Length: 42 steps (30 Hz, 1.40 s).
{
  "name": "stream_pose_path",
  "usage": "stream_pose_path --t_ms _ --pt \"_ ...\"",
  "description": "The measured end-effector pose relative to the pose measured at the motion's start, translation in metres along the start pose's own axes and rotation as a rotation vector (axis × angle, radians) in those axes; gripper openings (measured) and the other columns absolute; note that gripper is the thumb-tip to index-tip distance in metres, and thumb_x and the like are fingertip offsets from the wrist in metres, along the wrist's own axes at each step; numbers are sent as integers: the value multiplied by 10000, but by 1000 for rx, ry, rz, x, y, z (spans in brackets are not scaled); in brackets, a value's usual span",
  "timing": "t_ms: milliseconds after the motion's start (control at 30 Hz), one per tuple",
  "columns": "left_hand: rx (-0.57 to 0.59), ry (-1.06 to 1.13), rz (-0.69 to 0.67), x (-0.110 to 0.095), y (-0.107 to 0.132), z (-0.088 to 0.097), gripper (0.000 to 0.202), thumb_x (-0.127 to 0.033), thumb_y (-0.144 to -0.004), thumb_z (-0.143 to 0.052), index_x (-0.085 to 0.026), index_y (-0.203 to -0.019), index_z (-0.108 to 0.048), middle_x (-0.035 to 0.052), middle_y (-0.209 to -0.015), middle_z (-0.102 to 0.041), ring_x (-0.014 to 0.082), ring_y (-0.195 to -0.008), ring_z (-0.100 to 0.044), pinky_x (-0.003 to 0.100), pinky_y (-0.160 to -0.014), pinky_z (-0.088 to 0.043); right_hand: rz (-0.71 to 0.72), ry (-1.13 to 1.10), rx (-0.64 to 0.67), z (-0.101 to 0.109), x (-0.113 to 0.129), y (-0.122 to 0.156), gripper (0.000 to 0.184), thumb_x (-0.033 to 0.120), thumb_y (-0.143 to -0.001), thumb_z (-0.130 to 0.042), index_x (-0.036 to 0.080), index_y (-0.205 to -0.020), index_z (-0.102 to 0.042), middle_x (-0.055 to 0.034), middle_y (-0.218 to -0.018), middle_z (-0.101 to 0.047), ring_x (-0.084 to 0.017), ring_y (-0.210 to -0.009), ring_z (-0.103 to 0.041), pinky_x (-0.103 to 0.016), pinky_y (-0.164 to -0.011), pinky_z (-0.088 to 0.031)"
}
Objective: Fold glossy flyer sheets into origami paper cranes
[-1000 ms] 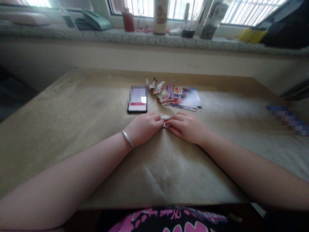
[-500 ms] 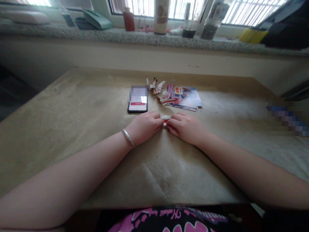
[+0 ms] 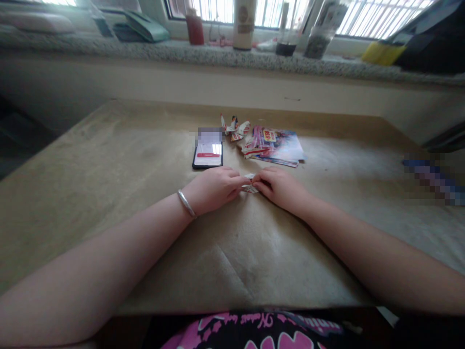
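A small folded piece of printed paper (image 3: 250,189), white with red marks, is held between my two hands just above the table. My left hand (image 3: 220,188), with a silver bangle at the wrist, pinches its left side. On the right side, the thumb and fingers of my right hand (image 3: 278,186) are closed on it, and they hide part of the paper. Behind my left hand lies a phone (image 3: 208,156) with a lit screen. Folded paper pieces (image 3: 238,130) sit beyond it, beside a stack of colourful printed sheets (image 3: 285,145).
The table (image 3: 232,261) has a tan cover. Behind it runs a stone windowsill (image 3: 203,54) with a red bottle (image 3: 195,29), a tall cream bottle (image 3: 244,24), a jar (image 3: 321,36) and a yellow object (image 3: 384,52). A blurred bluish item (image 3: 434,182) lies at the right.
The folded paper has been turned or opened between my fingers, showing more of a lower flap. My left hand has shifted slightly left, its fingers lying more over the paper.
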<state>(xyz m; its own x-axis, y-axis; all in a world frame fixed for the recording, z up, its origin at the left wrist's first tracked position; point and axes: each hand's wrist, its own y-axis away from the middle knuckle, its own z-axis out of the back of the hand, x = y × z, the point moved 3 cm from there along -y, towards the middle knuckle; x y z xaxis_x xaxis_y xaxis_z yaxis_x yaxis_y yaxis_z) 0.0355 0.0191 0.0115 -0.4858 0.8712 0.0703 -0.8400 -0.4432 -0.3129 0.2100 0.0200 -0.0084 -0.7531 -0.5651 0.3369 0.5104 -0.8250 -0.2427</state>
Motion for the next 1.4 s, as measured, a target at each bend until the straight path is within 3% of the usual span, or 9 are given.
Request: stream_pose_path --t_ms 133,267,433,667,967,1200,1400 --pt "29 -57 -150 1 2 0 235 -217 -940 -469 -172 -1082 -650 46 -879 -678 141 -766 -611 250 -692 -473 -27 -41 -13 -2 -4 -1 85 207 -852 -571 176 -822 -643 -58 -810 -667 -183 -802 -581 -292 -744 -418" --pt "55 -129 -192 -1 2 0 249 -182 -942 -467 -161 -1123 -637 56 -925 -675 151 -805 -615 264 -729 -488 -64 -50 -34 -1 -6 2 44 214 -823 -602 175 -838 -617 -29 -744 -629 -153 -703 -543 -260 -649 -387" --pt "107 -163 -159 -5 1 -1 245 -201 -945 -474 -164 -1124 -638 66 -929 -660 161 -846 -604 269 -746 -488 83 -40 -49 8 -1 9 93 220 -847 -553 177 -839 -636 -46 -810 -629 -141 -701 -552 -254 -651 -403" --pt "86 -197 -149 -8 0 0 237 -220 -952 -464 -156 -1062 -664 74 -887 -645 165 -790 -587 282 -692 -479 140 119 -35 12 3 13 171 225 -873 -524 173 -818 -677 -76 -820 -660 -176 -756 -590 -285 -703 -425" --pt "81 -207 -144 -9 0 -2 213 -203 -935 -495 -150 -1060 -659 70 -887 -639 166 -785 -579 285 -689 -480 99 133 -20 9 3 11 212 244 -895 -491 169 -847 -683 -83 -860 -656 -186 -806 -590 -293 -736 -431" --pt "70 -208 -108 -9 0 -3 214 -191 -918 -522 -174 -1085 -653 44 -862 -641 164 -764 -579 269 -655 -477 55 99 -34 13 0 12 122 219 -809 -568 171 -861 -667 -63 -816 -637 -174 -760 -572 -281 -706 -426" --pt "51 -172 -116 -8 0 -3 229 -216 -939 -495 -183 -1107 -647 46 -874 -647 150 -768 -582 262 -673 -475 125 364 13 17 3 15 241 305 -908 -477 169 -833 -661 -87 -846 -659 -204 -794 -583 -302 -676 -390"
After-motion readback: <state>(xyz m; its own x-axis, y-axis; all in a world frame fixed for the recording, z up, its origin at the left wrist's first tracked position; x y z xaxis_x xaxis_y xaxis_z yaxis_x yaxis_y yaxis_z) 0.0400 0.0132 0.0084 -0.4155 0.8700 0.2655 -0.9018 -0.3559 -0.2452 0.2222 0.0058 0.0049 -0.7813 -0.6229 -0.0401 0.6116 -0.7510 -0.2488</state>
